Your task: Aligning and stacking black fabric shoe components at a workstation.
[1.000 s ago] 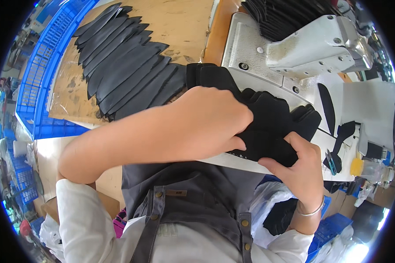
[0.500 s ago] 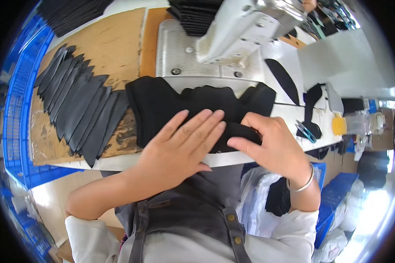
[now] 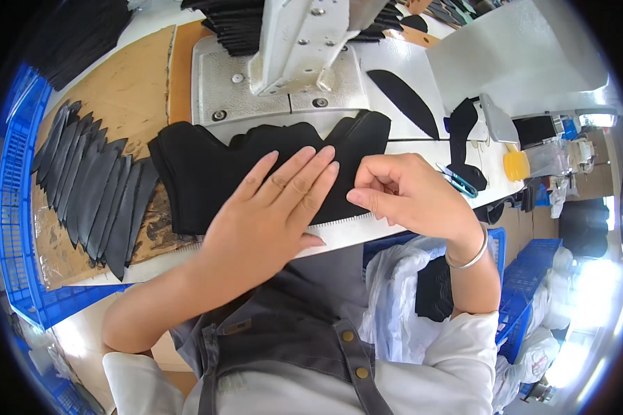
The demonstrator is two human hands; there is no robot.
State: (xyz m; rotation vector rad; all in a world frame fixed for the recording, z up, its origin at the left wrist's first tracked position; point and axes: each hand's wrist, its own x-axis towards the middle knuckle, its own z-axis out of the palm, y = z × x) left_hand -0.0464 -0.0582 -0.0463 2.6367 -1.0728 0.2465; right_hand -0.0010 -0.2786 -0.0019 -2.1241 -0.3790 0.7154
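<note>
A stack of black fabric pieces with a notched upper edge lies flat along the table's near edge. My left hand rests on it palm down, fingers stretched out and slightly spread. At the stack's right side is my right hand, its fingers curled in and its thumb over the fabric. Whatever is between those fingers, if anything, is hidden. A toothed lower edge shows on the fabric between the hands.
Beyond the stack stands a white sewing machine. Dark, pointed, leaf-shaped pieces overlap on a worn cardboard sheet at left. Rightward lie a curved black piece, blue-handled snips and a yellow round thing. A blue crate borders the left.
My right hand has let the folded right part of the fabric down; it now lies flat. My left hand stays flat on the stack. The whole view has shifted to the right.
</note>
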